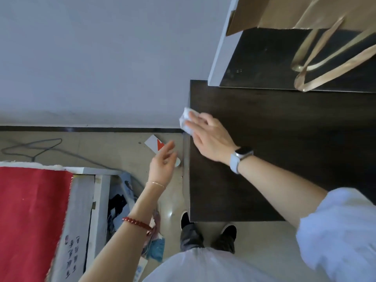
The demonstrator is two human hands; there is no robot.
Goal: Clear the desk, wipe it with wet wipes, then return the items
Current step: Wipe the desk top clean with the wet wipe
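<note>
The dark wooden desk (284, 159) fills the right half of the head view, its top bare. My right hand (211, 137), with a watch on the wrist, lies flat on a crumpled white wet wipe (185, 120) and presses it onto the desk's far left edge. My left hand (163, 161) hovers open over the floor just left of the desk, fingers apart and holding nothing.
A brown paper bag (305, 15) with long ribbon handles sits on a dark shelf at the upper right. A white-and-red card (153, 143) and a cable (40, 147) lie on the floor. A red cloth (30, 216) covers furniture at left, with clutter beside it.
</note>
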